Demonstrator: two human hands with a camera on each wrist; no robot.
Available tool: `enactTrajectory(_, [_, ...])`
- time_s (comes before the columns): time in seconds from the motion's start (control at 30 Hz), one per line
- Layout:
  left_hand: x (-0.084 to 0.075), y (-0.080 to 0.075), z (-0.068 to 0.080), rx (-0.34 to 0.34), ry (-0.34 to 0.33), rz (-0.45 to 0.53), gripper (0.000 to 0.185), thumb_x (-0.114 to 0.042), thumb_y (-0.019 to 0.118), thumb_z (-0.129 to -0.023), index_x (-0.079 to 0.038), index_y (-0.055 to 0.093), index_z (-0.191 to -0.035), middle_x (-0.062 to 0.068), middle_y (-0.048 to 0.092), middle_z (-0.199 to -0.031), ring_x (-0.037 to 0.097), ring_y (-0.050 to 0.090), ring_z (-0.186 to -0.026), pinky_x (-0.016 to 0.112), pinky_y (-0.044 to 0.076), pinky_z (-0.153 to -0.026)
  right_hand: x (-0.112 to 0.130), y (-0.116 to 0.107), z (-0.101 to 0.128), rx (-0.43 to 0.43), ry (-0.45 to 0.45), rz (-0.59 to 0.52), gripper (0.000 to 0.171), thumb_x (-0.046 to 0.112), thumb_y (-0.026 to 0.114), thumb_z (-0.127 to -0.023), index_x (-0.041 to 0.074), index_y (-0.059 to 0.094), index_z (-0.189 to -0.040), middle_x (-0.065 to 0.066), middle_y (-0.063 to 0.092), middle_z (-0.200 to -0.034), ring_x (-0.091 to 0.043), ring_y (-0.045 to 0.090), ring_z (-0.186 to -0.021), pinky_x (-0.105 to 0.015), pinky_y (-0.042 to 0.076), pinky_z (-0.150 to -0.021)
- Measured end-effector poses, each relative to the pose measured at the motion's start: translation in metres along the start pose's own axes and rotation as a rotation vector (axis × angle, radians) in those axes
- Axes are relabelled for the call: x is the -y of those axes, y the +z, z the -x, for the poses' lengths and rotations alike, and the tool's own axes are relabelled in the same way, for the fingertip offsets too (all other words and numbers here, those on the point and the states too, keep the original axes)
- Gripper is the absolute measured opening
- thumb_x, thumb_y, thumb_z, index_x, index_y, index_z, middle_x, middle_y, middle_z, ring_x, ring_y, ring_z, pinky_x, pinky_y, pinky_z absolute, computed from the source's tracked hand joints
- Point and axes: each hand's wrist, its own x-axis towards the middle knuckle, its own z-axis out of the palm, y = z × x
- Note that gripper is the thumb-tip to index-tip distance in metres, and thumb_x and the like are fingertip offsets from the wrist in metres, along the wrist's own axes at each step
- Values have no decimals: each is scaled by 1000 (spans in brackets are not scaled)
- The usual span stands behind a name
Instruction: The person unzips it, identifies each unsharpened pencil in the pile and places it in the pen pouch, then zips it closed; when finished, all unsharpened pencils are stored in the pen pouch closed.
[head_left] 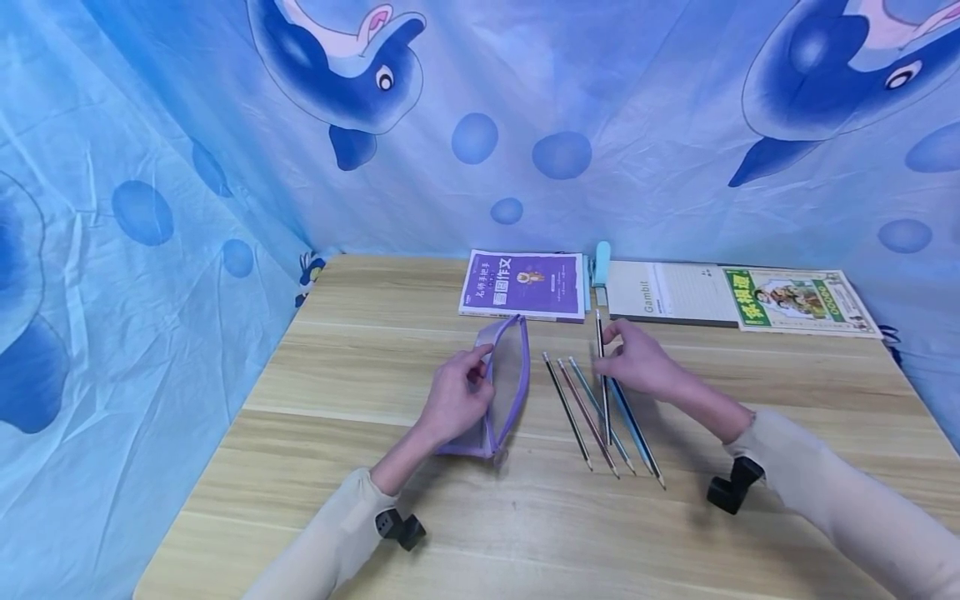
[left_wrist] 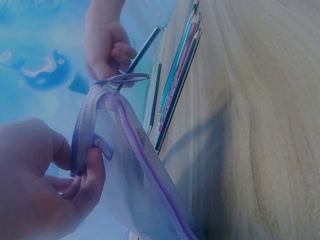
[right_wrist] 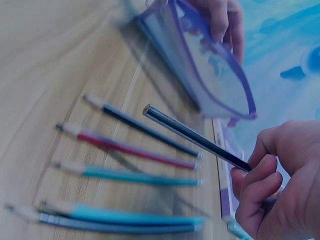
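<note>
My left hand [head_left: 478, 369] pinches the open edge of a purple mesh pencil pouch [head_left: 512, 379], which stands upright on the wooden table [head_left: 337, 392]. In the left wrist view, my left hand's fingers [left_wrist: 87, 177] curl over the pouch [left_wrist: 125, 165] rim. To its right, my right hand [head_left: 611, 350] grips a dark pencil [head_left: 598, 325], held slanted above several coloured pencils [head_left: 588, 418] lying side by side. The right wrist view shows my right hand [right_wrist: 260, 175] around the dark pencil [right_wrist: 195, 135], its end raised over the pencil row [right_wrist: 135, 175] and pointing toward the pouch [right_wrist: 210, 70].
Along the table's far edge lie a purple book [head_left: 525, 285], a light blue clip-like item [head_left: 602, 257], a grey notebook [head_left: 671, 292] and a green booklet [head_left: 798, 300]. A blue dolphin-print cloth [head_left: 187, 167] hangs behind and to the left.
</note>
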Motion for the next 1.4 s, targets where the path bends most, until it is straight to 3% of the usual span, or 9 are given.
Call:
enactTrajectory(0.1, [-1,0,0,-1,-2,-2,54,11,61,-74,11,60,-128,10,63,-86,20,60,-76,31,54,-71,10,5,0,14,9,-74,50,11,66,-82,-1,41,-124,-7,56,-72,-15,45,-54,-27,38,-46])
enactTrajectory(0.3, [-2,-1,0,2,-9,0,54,11,62,-74,11,60,-128,10,63,-86,20,60,-76,32,54,-71,23,13,-3,38,27,-203,48,7,63,-84,1,40,-126,-8,57,-75,-12,40,-48,-24,34,-44])
enactTrajectory(0.47, [-2,-1,1,4,-11,-1,54,11,62,-74,11,60,-128,11,63,-86,20,60,-76,31,54,-70,34,21,-5,40,15,-255,49,6,63,-84,2,39,-127,-6,55,-71,-11,37,-46,-24,31,-42])
enactTrajectory(0.83, [-1,0,1,2,-6,5,54,11,62,-74,11,60,-128,10,63,-85,20,60,-76,31,54,-70,60,44,-10,29,-14,-423,44,1,58,-84,3,38,-123,-10,58,-76,-12,39,-48,-22,31,-42])
enactTrajectory(1.03, [-1,0,1,-6,1,4,54,10,62,-73,11,60,-127,10,63,-85,20,60,-76,31,54,-70,68,56,-13,12,-3,-441,43,2,61,-87,4,40,-124,-16,65,-88,-14,46,-51,-22,35,-43])
enactTrajectory(1.4, [-4,-1,-1,-1,-11,14,54,10,61,-74,11,60,-128,15,64,-87,23,61,-77,35,55,-71,66,76,-13,63,-30,-433,36,1,62,-88,3,42,-119,-14,67,-82,-15,47,-48,-23,36,-41])
